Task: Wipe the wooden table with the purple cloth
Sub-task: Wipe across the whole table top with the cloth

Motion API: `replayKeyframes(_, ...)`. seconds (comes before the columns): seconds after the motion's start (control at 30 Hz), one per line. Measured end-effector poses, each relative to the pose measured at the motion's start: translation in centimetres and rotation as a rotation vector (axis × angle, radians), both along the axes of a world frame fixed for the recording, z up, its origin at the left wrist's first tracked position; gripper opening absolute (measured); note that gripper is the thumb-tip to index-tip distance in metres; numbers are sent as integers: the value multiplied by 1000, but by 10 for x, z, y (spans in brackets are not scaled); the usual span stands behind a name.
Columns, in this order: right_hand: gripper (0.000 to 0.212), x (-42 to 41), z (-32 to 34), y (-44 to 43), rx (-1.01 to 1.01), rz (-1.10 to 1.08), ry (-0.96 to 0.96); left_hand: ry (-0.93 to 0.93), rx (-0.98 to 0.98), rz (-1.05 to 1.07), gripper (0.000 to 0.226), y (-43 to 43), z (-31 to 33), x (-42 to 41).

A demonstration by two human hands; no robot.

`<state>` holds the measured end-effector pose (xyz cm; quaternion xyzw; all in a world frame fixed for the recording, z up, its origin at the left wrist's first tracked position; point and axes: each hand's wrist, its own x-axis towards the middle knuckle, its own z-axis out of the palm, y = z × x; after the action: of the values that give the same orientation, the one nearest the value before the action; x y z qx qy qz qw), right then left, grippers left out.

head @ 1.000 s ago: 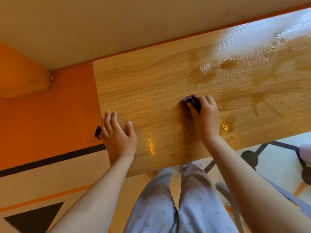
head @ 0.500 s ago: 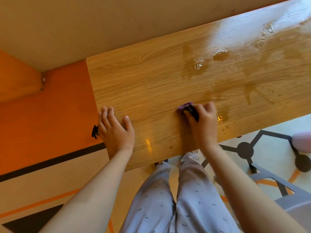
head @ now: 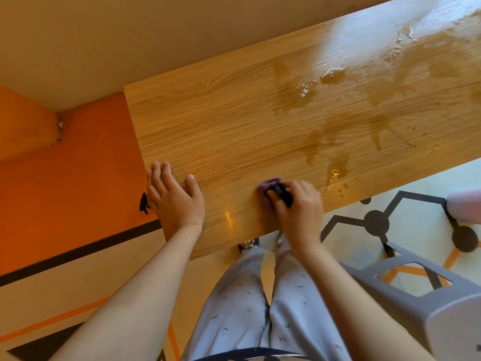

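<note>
While your right hand (head: 299, 207) grips the bunched purple cloth (head: 270, 187) and your left hand (head: 177, 196) lies flat (fingers straight), press firmly toward the wet streaks (head: 338, 162) on the light wooden table (head: 221, 121).

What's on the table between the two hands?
Head view: just bare wooden table, with one small shiny glint, between the left hand and right hand gripping the purple cloth.

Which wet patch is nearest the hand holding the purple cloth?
The glinting wet patch by the near edge, just right of the right hand; the others lie farther back.
</note>
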<state>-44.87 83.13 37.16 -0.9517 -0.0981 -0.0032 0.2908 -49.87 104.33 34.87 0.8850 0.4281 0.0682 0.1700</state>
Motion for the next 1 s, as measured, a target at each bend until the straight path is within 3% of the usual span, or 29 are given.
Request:
replayKeyframes(0.2, 21, 4, 2, -32, -62, -108, 6, 12, 3, -2, 56, 0, 1, -1)
replayKeyframes(0.37, 21, -54, 2, 37, -21, 238, 41, 14, -1, -6, 57, 0, 3, -1)
replayKeyframes(0.47, 21, -61, 4, 28, -47, 335, -8, 16, -2, -11, 57, 0, 3, -1)
replayKeyframes(0.67, 23, 3, 6, -79, -109, -117, 2, 25, 0, -13, 58, -1, 3, 0)
replayKeyframes(0.77, 22, 7, 5, -81, -91, -237, 13, 22, 6, -17, 58, -1, 3, 0)
replayKeyframes(1.0, 20, -48, 4, 0, -25, 108, 60, 34, -7, -24, 57, -2, 7, 0)
